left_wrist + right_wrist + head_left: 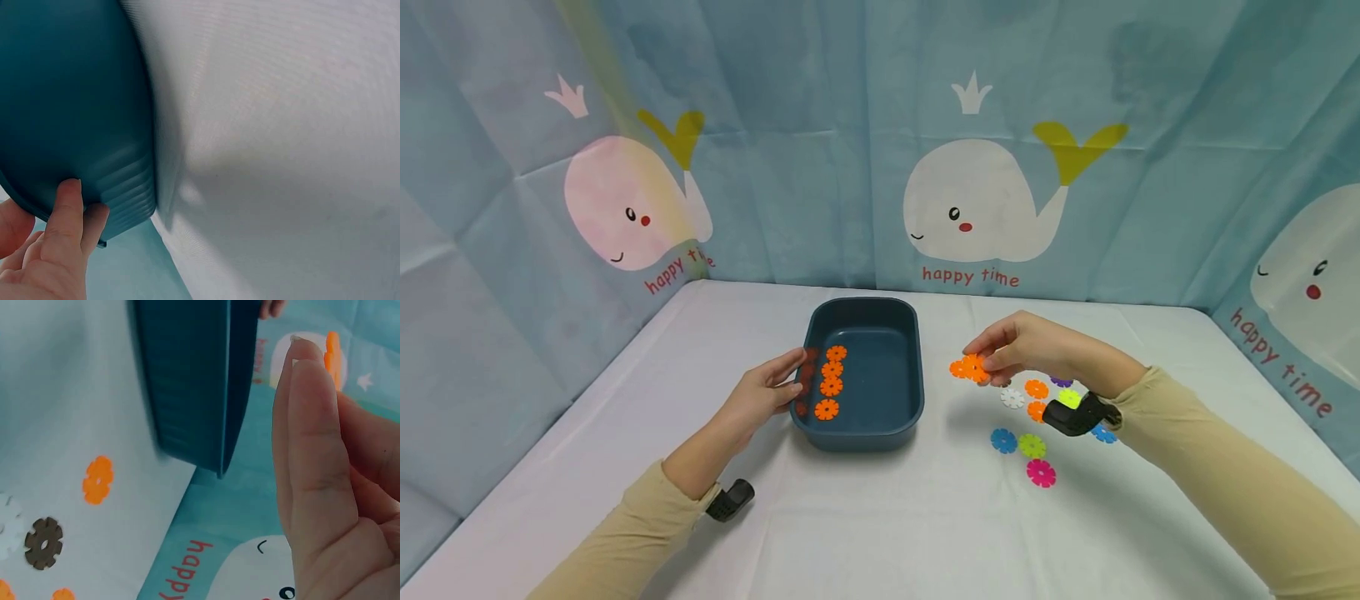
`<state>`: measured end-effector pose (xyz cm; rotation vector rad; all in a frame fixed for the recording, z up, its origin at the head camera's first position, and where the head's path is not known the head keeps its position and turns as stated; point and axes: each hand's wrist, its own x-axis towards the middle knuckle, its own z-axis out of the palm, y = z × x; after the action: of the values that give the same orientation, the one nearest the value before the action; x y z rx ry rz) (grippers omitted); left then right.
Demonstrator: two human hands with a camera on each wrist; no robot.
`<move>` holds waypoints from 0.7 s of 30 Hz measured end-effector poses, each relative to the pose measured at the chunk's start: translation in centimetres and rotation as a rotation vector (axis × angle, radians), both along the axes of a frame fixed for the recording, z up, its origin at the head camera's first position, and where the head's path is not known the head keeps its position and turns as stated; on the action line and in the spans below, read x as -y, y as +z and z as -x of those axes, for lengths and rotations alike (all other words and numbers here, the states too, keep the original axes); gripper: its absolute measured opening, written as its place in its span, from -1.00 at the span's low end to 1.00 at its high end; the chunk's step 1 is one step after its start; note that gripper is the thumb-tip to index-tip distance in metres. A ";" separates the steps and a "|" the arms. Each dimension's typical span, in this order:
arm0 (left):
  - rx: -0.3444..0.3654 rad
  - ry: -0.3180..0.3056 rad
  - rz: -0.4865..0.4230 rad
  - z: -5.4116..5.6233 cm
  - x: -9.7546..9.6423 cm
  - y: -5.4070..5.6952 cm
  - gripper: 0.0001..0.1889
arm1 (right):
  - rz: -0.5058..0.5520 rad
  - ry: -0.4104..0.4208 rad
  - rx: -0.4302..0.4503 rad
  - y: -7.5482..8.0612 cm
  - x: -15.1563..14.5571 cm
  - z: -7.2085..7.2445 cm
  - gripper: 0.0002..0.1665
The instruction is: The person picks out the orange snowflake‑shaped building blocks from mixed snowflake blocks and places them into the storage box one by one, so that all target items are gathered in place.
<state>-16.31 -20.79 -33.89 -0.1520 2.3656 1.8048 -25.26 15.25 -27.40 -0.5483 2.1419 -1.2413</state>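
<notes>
A dark blue plastic basin [880, 444] stands on the table, with several orange snowflake discs [827, 409] in a row along its left side. My left hand [763, 388] grips the basin's left rim; in the left wrist view its fingers [65, 209] lie against the outer wall and the thumb is over the rim. To the right of the basin, my right hand [1018, 346] pinches an orange snowflake disc [975, 367] between thumb and fingertips, above the table. In the right wrist view that disc [332, 359] shows edge-on, partly hidden behind the fingers.
Loose snowflake discs lie right of the basin: blue [1003, 441], yellow-green [1032, 446], pink [1041, 473], white [1012, 398], orange [1037, 389], and brown [44, 543]. Another orange disc [98, 480] lies near the basin. A whale-printed curtain [820, 167] hangs behind the white table [850, 533].
</notes>
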 end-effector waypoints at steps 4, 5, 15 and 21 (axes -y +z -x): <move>0.002 0.002 -0.013 0.0 0.0 0.0 -0.37 | 0.025 -0.024 0.031 0.1 0.7 0.5 -0.62; 0.002 0.003 -0.013 0.1 0.0 0.0 -0.37 | 0.033 -0.027 0.035 0.1 0.9 0.6 -0.62; -0.008 -0.010 -0.017 0.2 0.2 -0.1 -0.38 | 0.102 -0.057 0.091 -0.2 2.9 1.8 -0.60; -0.010 -0.013 -0.018 0.2 0.2 -0.1 -0.37 | 0.133 -0.095 0.127 -0.4 4.0 2.3 -0.59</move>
<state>-16.53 -20.99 -33.99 -0.1250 2.3507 1.8250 -27.59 11.24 -27.84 -0.4149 2.0099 -1.4397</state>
